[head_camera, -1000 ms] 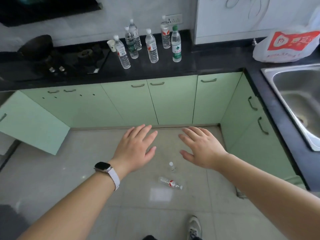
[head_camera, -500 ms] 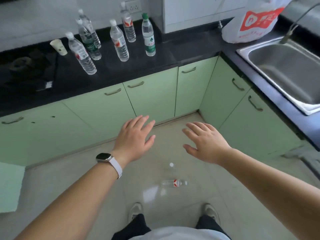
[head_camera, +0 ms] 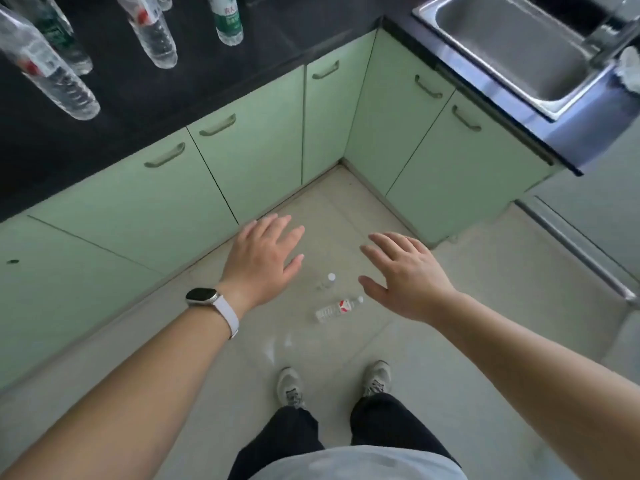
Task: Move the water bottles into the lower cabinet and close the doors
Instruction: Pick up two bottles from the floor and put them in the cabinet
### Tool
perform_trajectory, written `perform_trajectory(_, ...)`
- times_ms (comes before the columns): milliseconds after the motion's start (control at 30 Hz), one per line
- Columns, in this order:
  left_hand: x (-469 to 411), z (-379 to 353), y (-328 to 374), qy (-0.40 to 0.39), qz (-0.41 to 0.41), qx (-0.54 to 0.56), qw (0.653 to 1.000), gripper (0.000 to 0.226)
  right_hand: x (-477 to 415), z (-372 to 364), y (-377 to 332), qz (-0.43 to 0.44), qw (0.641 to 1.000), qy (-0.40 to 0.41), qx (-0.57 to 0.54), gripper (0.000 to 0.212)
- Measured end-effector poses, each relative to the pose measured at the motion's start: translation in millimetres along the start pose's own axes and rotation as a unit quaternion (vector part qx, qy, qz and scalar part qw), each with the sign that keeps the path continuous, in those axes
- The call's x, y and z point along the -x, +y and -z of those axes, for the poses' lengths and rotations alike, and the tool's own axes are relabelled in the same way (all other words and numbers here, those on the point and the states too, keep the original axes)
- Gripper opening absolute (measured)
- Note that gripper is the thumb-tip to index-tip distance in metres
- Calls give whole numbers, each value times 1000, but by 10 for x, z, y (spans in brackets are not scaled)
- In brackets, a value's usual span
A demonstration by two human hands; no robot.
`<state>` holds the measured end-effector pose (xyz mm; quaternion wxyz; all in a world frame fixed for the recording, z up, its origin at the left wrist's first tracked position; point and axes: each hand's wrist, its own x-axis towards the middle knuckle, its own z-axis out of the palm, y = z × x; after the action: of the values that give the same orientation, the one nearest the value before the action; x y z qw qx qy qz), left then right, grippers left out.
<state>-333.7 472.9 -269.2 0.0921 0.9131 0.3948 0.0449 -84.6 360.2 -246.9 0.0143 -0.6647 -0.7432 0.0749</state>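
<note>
Starting at the left, 4 water bottles show on the dark table (head_camera: 145,98): a clear bottle (head_camera: 52,74) near its left edge, a green-labelled one behind it, a red-labelled bottle (head_camera: 152,32) and a green-capped bottle (head_camera: 227,19) toward the back; more may lie out of view. Below the table's front edge, the green cabinet doors (head_camera: 194,188) all look shut. The left hand (head_camera: 265,263) hangs flat and empty, fingers spread, over the floor (head_camera: 467,289). Between the hands, 1 small bottle (head_camera: 328,282) stands upright and another floor bottle (head_camera: 337,308) lies on its side. The right hand (head_camera: 407,275) is likewise spread and holds nothing. In my judgement, opening a door by its handle (head_camera: 165,154) first makes sense, then gripping each bottle around its middle, since the thin plastic may flex or roll.
</note>
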Motion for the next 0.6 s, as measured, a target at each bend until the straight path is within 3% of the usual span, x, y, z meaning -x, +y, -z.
perform_trajectory(267,-283,-945,267,-34,-41,41,998,47,218,-928,277,-64,997,-1,-46,49)
perform_trajectory(600,-460,-3221,351,-74,-17,71,995,53,287,-3181,876,-143,983,-63,-98,53)
